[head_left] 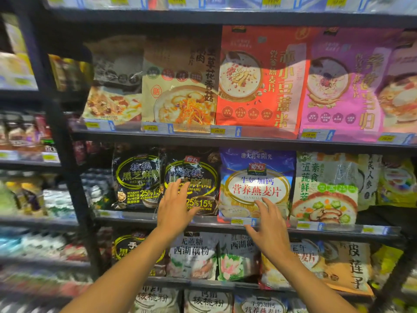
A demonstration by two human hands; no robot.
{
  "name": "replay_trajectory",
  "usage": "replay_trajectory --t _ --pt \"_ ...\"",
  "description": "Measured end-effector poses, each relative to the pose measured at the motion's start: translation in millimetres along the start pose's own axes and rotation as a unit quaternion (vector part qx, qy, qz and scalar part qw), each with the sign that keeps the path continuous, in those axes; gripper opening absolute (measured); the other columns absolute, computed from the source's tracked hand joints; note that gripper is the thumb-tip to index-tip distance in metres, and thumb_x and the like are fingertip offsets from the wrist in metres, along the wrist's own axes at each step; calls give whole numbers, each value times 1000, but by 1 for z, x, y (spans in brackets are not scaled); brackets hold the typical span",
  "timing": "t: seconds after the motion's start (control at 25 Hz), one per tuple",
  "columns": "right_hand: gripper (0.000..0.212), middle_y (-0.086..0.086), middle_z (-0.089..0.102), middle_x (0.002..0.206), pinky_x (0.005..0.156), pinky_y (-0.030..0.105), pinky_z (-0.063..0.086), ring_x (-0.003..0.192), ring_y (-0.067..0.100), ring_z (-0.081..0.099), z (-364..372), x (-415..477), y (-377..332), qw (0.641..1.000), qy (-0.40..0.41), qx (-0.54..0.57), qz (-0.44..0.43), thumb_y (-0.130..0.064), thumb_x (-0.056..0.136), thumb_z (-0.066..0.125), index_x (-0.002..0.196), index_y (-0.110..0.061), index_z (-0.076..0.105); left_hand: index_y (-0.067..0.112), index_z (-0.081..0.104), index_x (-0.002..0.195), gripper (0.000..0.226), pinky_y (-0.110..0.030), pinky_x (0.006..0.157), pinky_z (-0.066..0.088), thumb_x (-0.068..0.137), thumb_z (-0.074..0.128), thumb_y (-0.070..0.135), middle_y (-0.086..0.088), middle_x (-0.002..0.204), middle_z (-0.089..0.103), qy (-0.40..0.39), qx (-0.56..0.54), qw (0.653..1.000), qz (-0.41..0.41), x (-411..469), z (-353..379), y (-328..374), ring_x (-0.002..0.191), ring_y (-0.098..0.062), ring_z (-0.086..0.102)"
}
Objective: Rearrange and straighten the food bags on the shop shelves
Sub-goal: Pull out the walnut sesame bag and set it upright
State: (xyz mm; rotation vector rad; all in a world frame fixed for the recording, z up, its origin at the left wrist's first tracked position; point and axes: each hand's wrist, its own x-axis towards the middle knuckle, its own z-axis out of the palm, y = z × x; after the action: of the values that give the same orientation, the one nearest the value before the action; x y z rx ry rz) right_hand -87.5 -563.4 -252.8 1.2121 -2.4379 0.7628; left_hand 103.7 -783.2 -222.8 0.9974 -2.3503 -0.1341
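Fingers of the left hand are spread apart and lie flat over the lower front of the black bag, seemingly touching it; fingers of the right hand are also spread, clamped on nothing, and hover before the blue bag at the front edge of the middle shelf, their tips over its price rail

As I judge it, the job is in its early or middle part. On the upper shelf the red bag and the pink bag stand upright and face forward, side by side, so that row looks tidy. On the middle shelf the black bag overlaps a second black bag toward the left end, and both lean a little; the blue bag bulges forward past the front edge. These seem the ones left to square up. Rows below are partly hidden by the arms, so I cannot tell their order

All the bags are soft flat pouches. The black ones are glossy film that crinkles and throws glare; the blue one is smooth and puffed with its fill; the upper ones look matte and stiff, like paper. Shelves are dark metal with clear plastic strips along the front edge holding yellow price tags
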Motion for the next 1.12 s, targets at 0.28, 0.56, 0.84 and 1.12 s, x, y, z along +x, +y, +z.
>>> replay_trajectory --t 0.28,0.56,0.84,1.12 --pt "80 0 30 164 121 44 31 153 22 27 27 19 -53 999 -21 35 -29 -54 90 68 156 -26 34 26 27 159 90 -51 118 38 87 71 57 -2 170 20 -10 -35 999 -26 34 -16 -45 156 -25 20" --pt "82 0 42 155 118 34 33 145 21 38 68 59 -103 992 -55 109 28 -40 85 80 153 -19 38 11 34 149 88 -48 108 47 86 72 59 -11 152 42 -34 -70 995 -59 101 -9 -88 143 -32 39" --pt "83 -4 58 137 106 40 49 128 19 57 102 78 -129 964 -93 201 150 -33 82 84 150 -22 39 9 56 68 57 -43 75 56 88 68 61 -17 87 72 -115 -178 963 -167 160 6 -104 87 -38 70" --pt "71 -1 69 123 98 41 56 105 18 71 126 110 -126 926 -107 264 249 -25 73 90 131 -24 49 -1 68 124 81 -34 98 47 97 44 71 -20 126 70 -224 -126 945 -204 187 6 -108 121 -35 63"
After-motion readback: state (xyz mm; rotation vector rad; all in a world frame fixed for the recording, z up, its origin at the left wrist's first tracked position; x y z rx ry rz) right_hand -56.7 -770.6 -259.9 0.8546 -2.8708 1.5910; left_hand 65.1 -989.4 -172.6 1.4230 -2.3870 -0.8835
